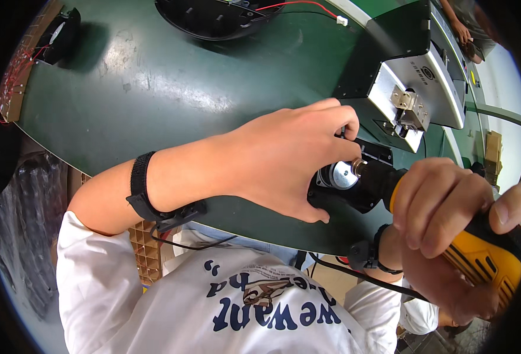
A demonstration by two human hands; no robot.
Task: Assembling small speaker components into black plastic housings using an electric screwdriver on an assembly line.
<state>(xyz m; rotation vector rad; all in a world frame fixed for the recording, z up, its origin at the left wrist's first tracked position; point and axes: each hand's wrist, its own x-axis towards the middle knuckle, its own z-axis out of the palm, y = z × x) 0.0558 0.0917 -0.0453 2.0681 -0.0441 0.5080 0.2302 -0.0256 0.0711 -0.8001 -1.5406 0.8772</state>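
Note:
My left hand (pixel 298 156) reaches across the table with its fingers curled over a black housing (pixel 366 197). Part of that housing is hidden under the palm. A round silver speaker magnet (pixel 340 176) shows on it between thumb and fingers. Closed around the grip of a yellow and black power screwdriver (pixel 481 259) is my right hand (pixel 443 206). The tool lies nearly level and points left. Its metal tip meets or nearly meets the housing beside the magnet; exact contact I cannot tell.
Behind the housing stands a black and silver machine (pixel 399 76) with a metal fitting. A large black shell (pixel 213 17) with red and black wires lies at the far edge of the green table (pixel 154 76). At far left sit another speaker (pixel 60 35) and a wire-filled cardboard box (pixel 27 76).

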